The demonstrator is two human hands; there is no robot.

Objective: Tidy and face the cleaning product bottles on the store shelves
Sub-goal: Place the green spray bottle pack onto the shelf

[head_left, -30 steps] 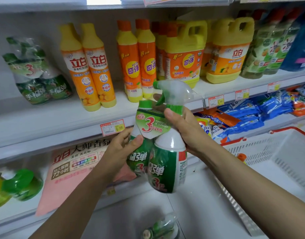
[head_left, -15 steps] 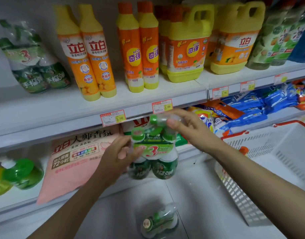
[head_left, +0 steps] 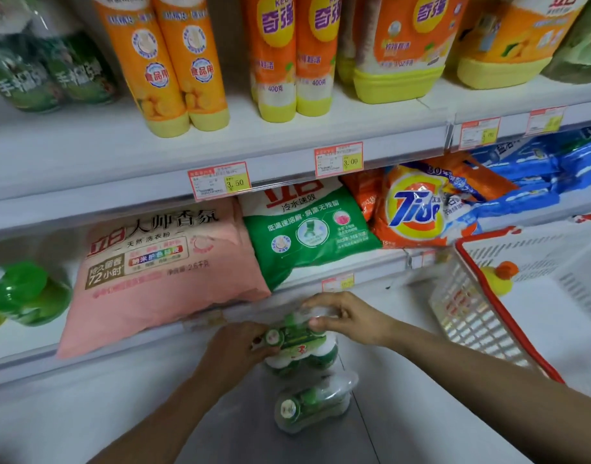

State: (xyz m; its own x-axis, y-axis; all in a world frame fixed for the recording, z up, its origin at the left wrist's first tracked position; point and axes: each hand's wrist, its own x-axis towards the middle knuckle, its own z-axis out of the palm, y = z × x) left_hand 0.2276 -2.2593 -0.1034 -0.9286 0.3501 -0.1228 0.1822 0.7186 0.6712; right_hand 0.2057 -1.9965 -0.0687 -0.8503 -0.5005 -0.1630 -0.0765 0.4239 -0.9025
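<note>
A shrink-wrapped twin pack of green and white spray cleaner bottles [head_left: 300, 349] stands low down in front of the bottom shelf, seen from above. My left hand [head_left: 235, 349] grips its left side near the caps. My right hand [head_left: 346, 318] holds the clear spray trigger at its top right. A second similar pack [head_left: 312, 405] stands on the grey floor just in front of it. Another green twin pack [head_left: 49, 75] leans on the upper shelf at far left, beside orange and yellow dish soap bottles [head_left: 167, 68].
Detergent bags lie on the lower shelf: a pink one [head_left: 160, 272], a green one [head_left: 304, 229] and an orange Tide one [head_left: 417, 209]. A white basket with a red rim [head_left: 488, 316] stands at right. Green bottles [head_left: 23, 293] lie at far left.
Both hands have carried the twin pack down from chest height to floor level, behind the second pack. The camera has tilted down and moved closer to the shelves.
</note>
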